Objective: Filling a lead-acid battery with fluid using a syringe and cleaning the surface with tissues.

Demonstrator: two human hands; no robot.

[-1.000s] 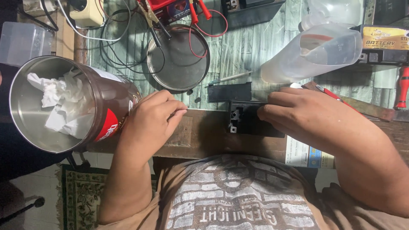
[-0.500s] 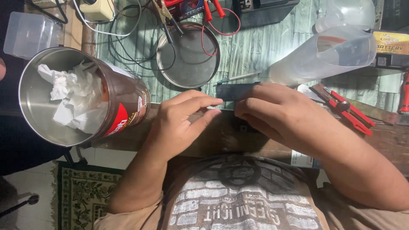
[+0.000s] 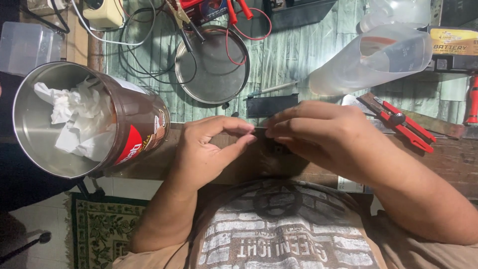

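Head view, looking down past a printed beige shirt (image 3: 279, 234) to the bench edge. The left hand (image 3: 206, 149) rests at the near edge of the wooden board (image 3: 164, 162), thumb and forefinger curled toward each other with the tips just short of meeting; whether anything sits between them I cannot tell. The right hand (image 3: 323, 137) lies just beside it, fingertips nearly touching the left's, fingers bent down over a small dark part (image 3: 280, 149) that peeks out under them; how firmly it is held is hidden.

Just beyond the fingertips of both hands lies a flat black rectangular piece (image 3: 271, 105) on the green mat (image 3: 294, 55). To the outside of the left hand stands a tilted metal can (image 3: 94, 124) with crumpled white tissue (image 3: 82, 117) inside. To the outside of the right hand lie red-handled cutters (image 3: 406, 124). Farther off, past the black piece, sits a round metal dish (image 3: 214, 69) crossed by red and black leads, and beyond the right hand a clear plastic jug (image 3: 378, 57) lies on its side.
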